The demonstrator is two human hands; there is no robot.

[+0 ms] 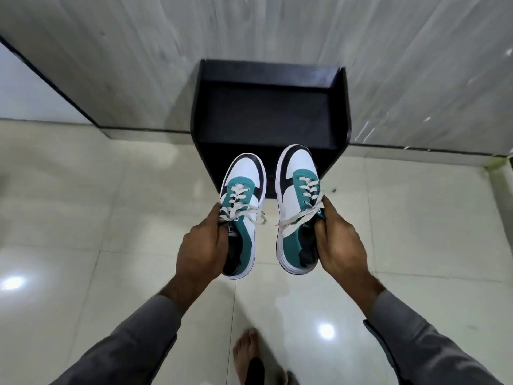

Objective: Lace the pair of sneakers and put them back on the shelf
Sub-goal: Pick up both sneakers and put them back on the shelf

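I hold two white, teal and black sneakers in the air above the floor, toes pointing away from me. My left hand (200, 247) grips the left sneaker (244, 184) at its collar, fingers inside the opening. My right hand (340, 240) grips the right sneaker (298, 173) the same way. Both carry white laces threaded through the eyelets, with loose ends hanging over the sides. A black open shelf unit (340, 112) stands just beyond the toes against the wall, its top board bare.
Glossy cream floor tiles (97, 204) spread all around, with lamp reflections. A grey marbled wall (138, 51) rises behind the shelf unit. My bare foot (245, 354) shows at the bottom centre. A dark skirting line runs along the wall's base.
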